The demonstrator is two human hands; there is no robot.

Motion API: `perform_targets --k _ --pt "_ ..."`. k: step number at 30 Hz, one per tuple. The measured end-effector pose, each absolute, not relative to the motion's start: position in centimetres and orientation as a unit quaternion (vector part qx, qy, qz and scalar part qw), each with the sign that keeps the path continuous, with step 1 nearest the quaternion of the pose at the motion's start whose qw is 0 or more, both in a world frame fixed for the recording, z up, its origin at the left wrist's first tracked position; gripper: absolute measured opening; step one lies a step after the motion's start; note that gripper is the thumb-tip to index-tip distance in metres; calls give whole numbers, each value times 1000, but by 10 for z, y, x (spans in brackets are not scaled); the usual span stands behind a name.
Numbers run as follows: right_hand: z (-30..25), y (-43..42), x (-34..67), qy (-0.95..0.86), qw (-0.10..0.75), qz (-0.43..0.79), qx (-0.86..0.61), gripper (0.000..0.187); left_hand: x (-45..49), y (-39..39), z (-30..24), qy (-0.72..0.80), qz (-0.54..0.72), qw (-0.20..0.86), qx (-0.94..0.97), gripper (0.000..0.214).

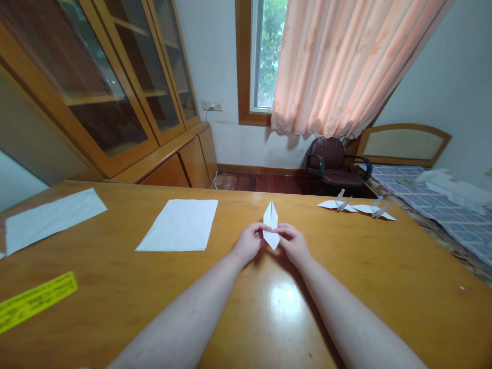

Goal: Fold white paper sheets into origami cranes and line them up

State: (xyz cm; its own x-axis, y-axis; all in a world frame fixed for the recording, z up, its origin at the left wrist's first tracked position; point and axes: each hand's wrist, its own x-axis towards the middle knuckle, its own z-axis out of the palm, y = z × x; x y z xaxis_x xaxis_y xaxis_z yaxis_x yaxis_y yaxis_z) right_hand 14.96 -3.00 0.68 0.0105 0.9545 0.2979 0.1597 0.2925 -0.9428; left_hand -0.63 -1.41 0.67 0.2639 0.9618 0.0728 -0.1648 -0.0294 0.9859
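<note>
A small piece of folded white paper, long and pointed at both ends, is held between my two hands just above the wooden table. A slit runs down the middle of its far half. My left hand pinches its left edge with thumb and fingertips. On the opposite edge, my right hand grips it the same way, and the thumbs nearly meet across the paper. Fingers beneath the paper are partly hidden.
Two folded paper cranes stand at the table's far right. White sheets lie left of my hands, with another paper strip farther left. A yellow label is near the left edge. Beyond the table are a chair and a bed.
</note>
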Motion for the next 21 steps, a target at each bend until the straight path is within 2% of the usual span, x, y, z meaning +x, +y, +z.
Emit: perform_targets --k 3,5,10,21 --pt "9 -31 148 -587 522 392 -479 13 -8 -13 6 422 484 492 588 15" --pt "10 -31 147 -577 517 409 -481 12 -9 -12 5 442 481 473 591 11" --pt "7 -31 145 -534 523 458 -480 16 -9 -13 8 456 488 510 541 10" --pt "8 -34 145 -544 526 408 -511 11 -6 -15 13 455 491 527 524 10"
